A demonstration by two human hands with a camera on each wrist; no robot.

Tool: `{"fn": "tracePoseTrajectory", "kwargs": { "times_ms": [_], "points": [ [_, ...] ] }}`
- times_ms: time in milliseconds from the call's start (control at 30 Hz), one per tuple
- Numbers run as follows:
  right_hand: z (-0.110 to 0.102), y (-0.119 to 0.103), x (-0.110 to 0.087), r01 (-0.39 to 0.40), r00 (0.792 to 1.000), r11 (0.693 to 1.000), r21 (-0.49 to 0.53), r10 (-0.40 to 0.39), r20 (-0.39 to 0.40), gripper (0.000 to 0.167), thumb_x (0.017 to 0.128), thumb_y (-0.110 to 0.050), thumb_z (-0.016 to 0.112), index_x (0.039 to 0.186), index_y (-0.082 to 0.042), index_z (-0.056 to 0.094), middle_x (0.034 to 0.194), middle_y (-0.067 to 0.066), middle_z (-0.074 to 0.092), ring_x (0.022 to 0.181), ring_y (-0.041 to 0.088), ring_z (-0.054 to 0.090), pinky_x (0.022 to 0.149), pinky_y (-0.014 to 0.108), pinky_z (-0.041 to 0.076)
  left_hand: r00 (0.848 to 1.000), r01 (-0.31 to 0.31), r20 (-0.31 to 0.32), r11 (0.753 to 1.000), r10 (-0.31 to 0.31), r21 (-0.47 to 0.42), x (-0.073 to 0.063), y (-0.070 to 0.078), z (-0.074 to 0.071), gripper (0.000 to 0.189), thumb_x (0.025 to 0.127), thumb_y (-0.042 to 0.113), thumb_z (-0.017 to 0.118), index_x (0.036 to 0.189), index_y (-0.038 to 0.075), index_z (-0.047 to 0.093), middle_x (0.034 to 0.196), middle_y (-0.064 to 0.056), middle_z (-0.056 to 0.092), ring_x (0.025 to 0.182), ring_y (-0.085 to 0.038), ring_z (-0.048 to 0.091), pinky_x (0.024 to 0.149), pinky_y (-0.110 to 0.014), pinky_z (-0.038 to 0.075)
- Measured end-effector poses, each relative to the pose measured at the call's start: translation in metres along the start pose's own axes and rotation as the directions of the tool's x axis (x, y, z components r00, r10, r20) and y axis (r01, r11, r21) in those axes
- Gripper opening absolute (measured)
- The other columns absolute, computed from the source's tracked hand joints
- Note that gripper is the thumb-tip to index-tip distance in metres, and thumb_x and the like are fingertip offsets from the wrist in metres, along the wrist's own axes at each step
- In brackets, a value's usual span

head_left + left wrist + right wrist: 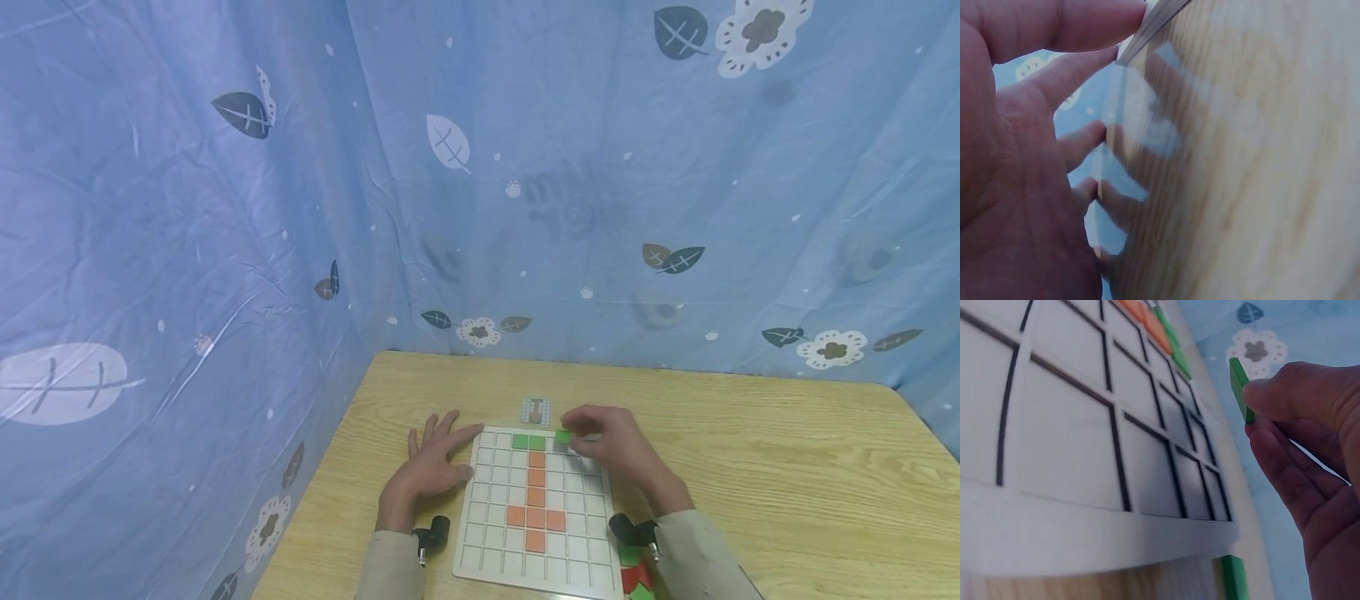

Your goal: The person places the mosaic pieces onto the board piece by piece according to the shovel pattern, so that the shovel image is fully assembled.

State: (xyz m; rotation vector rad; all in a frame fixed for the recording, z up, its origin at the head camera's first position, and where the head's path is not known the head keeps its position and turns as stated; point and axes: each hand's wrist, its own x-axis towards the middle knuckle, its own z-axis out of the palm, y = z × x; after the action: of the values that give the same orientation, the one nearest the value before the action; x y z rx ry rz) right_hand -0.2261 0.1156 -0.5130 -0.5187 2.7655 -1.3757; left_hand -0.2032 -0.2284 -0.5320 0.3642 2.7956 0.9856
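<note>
A white grid board (495, 537) lies on the table, with orange square tiles (536, 497) forming a cross-like shape in its cells. Two green tiles (528, 442) sit side by side in the top row. My right hand (618, 446) pinches another green tile (564, 436) between thumb and fingers over the board's far edge. In the right wrist view that tile (1240, 390) is held clear of the grid. At the board's left edge, my left hand (429, 471) spreads its fingers, with thumb and index finger at the rim.
Beyond the board lies a small card (536, 411) printed with a coloured grid pattern. Loose red tiles (635, 577) and green tiles (630, 556) lie by the board's right side, partly under the right forearm. A patterned blue curtain (525, 250) borders the wooden table (787, 467).
</note>
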Motion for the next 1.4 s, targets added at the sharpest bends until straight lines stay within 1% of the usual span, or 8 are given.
{"fn": "tracePoseTrajectory", "kwargs": {
  "times_ms": [100,267,433,633,967,1100,1200,1400],
  "points": [
    [0.004,0.002,0.002,-0.004,1.000,1.000,0.001,0.004,0.014,0.031,0.091,-0.002,0.082,0.121,-0.011,0.081,0.118,0.001,0.081,0.111,0.021,0.077,0.100,0.046,0.065,1.000,0.000,-0.002,1.000,0.000,-0.003,0.000,0.000,0.000,0.078,0.084,0.019,0.070,0.161,0.028,0.058,0.182,-0.018,0.024,0.169,-0.052,0.001,0.128,-0.080,-0.012],
    [0.011,0.005,0.004,0.021,0.999,1.000,-0.014,-0.021,0.034,0.030,0.091,-0.002,0.083,0.118,-0.016,0.082,0.116,-0.002,0.081,0.106,0.016,0.075,0.097,0.042,0.065,1.000,0.006,-0.001,1.000,-0.006,0.001,0.000,0.000,0.001,0.078,0.085,0.020,0.070,0.161,0.029,0.057,0.182,-0.017,0.023,0.170,-0.051,0.001,0.128,-0.079,-0.011],
    [0.017,0.006,0.006,0.011,1.000,0.999,-0.053,-0.009,0.026,0.030,0.092,-0.003,0.083,0.117,-0.020,0.083,0.116,-0.004,0.080,0.102,0.011,0.072,0.096,0.040,0.063,1.000,0.002,0.000,1.000,-0.002,-0.007,0.001,0.000,0.002,0.078,0.085,0.020,0.070,0.161,0.028,0.057,0.182,-0.018,0.023,0.169,-0.052,0.001,0.128,-0.079,-0.011],
    [0.020,0.002,0.005,0.030,0.999,0.994,-0.102,-0.028,0.017,0.031,0.092,-0.001,0.082,0.118,-0.018,0.083,0.118,-0.001,0.081,0.105,0.014,0.073,0.098,0.047,0.063,1.000,0.005,-0.006,1.000,-0.005,-0.006,0.001,0.001,0.001,0.077,0.085,0.020,0.071,0.161,0.029,0.057,0.182,-0.017,0.023,0.169,-0.052,0.001,0.128,-0.079,-0.011],
    [0.023,0.001,0.008,0.067,0.998,0.984,-0.163,-0.064,0.019,0.032,0.092,-0.001,0.081,0.120,-0.015,0.083,0.119,0.000,0.081,0.106,0.015,0.074,0.097,0.046,0.063,1.000,-0.006,-0.011,1.000,0.006,-0.016,0.000,-0.001,0.001,0.077,0.085,0.019,0.071,0.161,0.028,0.057,0.182,-0.019,0.024,0.169,-0.053,0.001,0.127,-0.080,-0.012],
    [0.023,0.003,0.008,0.046,0.999,0.989,-0.143,-0.046,0.008,0.033,0.092,-0.001,0.080,0.122,-0.016,0.083,0.121,0.000,0.081,0.108,0.016,0.074,0.099,0.048,0.063,1.000,-0.002,-0.011,1.000,0.001,-0.015,0.001,-0.001,0.001,0.078,0.085,0.019,0.070,0.161,0.028,0.057,0.182,-0.018,0.024,0.169,-0.052,0.001,0.128,-0.079,-0.012],
    [0.021,0.005,0.006,0.031,1.000,0.992,-0.123,-0.031,-0.003,0.033,0.093,-0.001,0.080,0.123,-0.014,0.082,0.123,0.001,0.081,0.112,0.019,0.075,0.101,0.050,0.063,1.000,0.001,-0.013,1.000,-0.001,-0.015,0.001,-0.001,0.002,0.078,0.084,0.020,0.070,0.161,0.028,0.057,0.182,-0.018,0.024,0.169,-0.052,0.001,0.128,-0.079,-0.012],
    [0.010,0.008,-0.002,0.017,1.000,0.994,-0.110,-0.019,-0.021,0.035,0.093,-0.004,0.079,0.127,-0.011,0.081,0.124,0.003,0.081,0.116,0.023,0.077,0.103,0.052,0.063,1.000,0.000,-0.014,1.000,0.000,-0.017,0.001,-0.002,0.002,0.078,0.084,0.019,0.071,0.161,0.028,0.058,0.182,-0.018,0.024,0.169,-0.052,0.001,0.128,-0.079,-0.011]
  ]
}}
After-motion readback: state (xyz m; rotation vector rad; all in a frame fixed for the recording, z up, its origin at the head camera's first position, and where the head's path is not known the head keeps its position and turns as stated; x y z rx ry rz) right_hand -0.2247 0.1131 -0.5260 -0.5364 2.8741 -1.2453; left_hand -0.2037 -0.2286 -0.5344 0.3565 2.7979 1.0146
